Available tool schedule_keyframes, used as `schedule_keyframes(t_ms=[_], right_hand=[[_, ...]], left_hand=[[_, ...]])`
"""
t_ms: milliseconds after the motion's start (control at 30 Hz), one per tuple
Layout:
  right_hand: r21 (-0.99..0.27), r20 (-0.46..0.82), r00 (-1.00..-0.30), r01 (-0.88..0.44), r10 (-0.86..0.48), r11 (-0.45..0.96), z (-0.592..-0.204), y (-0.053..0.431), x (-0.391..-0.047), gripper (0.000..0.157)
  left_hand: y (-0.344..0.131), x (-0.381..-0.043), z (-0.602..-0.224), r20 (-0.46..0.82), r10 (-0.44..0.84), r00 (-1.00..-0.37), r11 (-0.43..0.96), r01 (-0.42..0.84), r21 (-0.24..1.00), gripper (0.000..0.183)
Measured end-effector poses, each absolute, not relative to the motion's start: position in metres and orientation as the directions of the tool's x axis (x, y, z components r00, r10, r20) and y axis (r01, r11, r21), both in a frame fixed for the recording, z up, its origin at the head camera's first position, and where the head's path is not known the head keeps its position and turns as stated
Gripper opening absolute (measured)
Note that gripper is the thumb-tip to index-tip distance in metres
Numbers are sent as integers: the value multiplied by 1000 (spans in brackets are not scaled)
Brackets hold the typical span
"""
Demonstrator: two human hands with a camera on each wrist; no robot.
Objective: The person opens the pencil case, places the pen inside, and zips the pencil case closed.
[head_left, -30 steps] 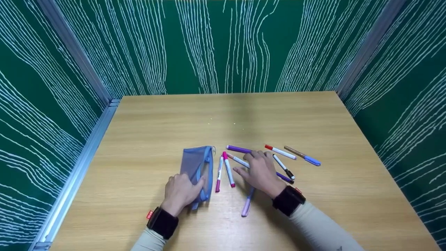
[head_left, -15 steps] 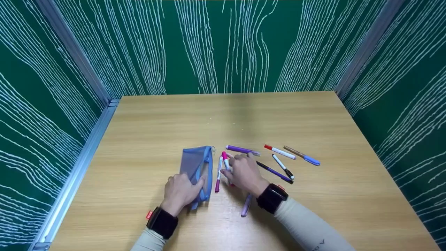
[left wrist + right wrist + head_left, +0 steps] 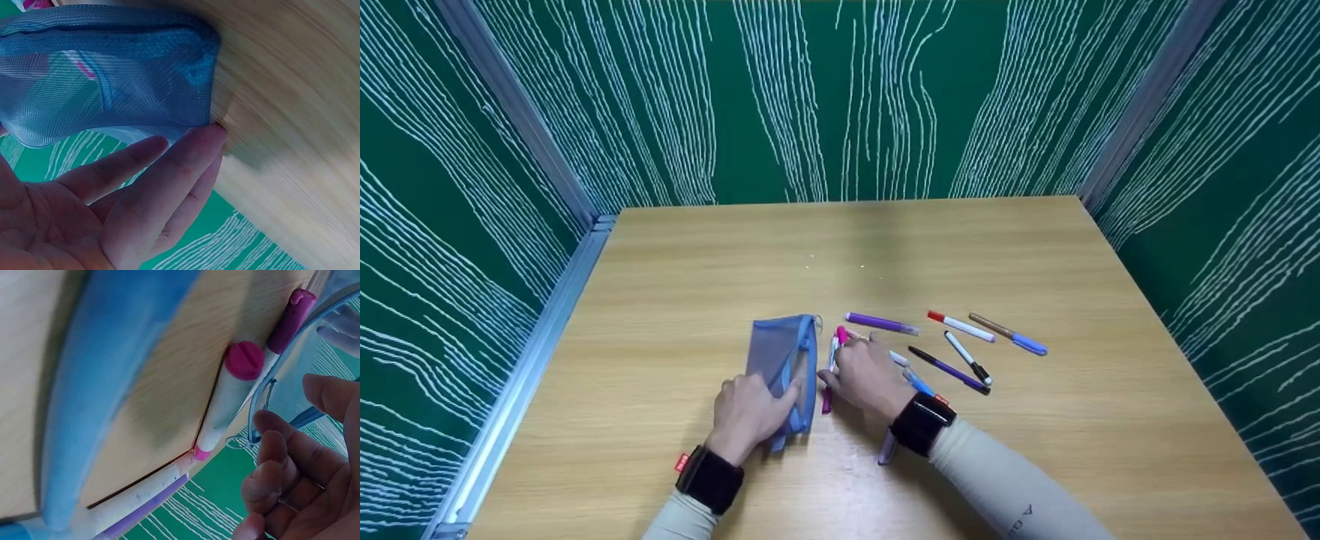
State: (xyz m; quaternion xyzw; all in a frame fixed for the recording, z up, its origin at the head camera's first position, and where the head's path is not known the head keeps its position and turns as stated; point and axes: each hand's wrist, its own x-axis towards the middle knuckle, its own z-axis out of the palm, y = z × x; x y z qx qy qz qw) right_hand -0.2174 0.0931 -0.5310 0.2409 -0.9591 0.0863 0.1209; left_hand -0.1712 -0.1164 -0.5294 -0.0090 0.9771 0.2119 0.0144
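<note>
My left hand (image 3: 754, 412) holds a blue mesh pencil pouch (image 3: 775, 345), its thumb over the zip side. In the left wrist view, straight fingers (image 3: 169, 197) touch the corner of the pouch (image 3: 140, 95). Just right of it, my right hand (image 3: 870, 379) is low over the markers, fingers loosely bent. The right wrist view shows nothing between those fingers (image 3: 315, 467). Beside them lie a marker with pink ends (image 3: 225, 402) and a magenta-capped marker (image 3: 292, 320). A blue pen (image 3: 919, 381) and a white marker (image 3: 898, 358) are partly hidden by the right hand.
Around the right hand lie a purple marker (image 3: 881, 323), a red-capped marker (image 3: 960, 326), a brown and blue pen (image 3: 1009, 334), a black-capped marker (image 3: 967, 358), a dark purple pen (image 3: 949, 370) and a lilac pen (image 3: 887, 448). Green walls surround the wooden table (image 3: 720, 255).
My right hand has moved left toward the pouch, uncovering the purple marker, dark purple pen and blue pen. It now covers much of the pink-ended marker. The left hand and pouch look unmoved.
</note>
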Motion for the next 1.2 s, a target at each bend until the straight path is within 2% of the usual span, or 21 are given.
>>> schedule_keyframes(t_ms=[367,633,867,1200], right_hand=[[-24,145,-896,-428,-420,904,-538,83,-220,44],[-25,210,-881,-437,-423,899,-540,77,-221,44],[5,154,-899,-415,-411,910,-541,73,-221,44],[-14,115,-934,-342,-338,940,-541,72,-218,29]], left_hand=[[-117,-170,-532,-48,-20,-999,911,-38,410,61],[-117,-170,-532,6,-24,-1000,923,-20,384,63],[-116,-170,-531,-7,-18,-1000,920,-19,392,61],[-115,-172,-530,-18,-17,-1000,917,-23,399,61]])
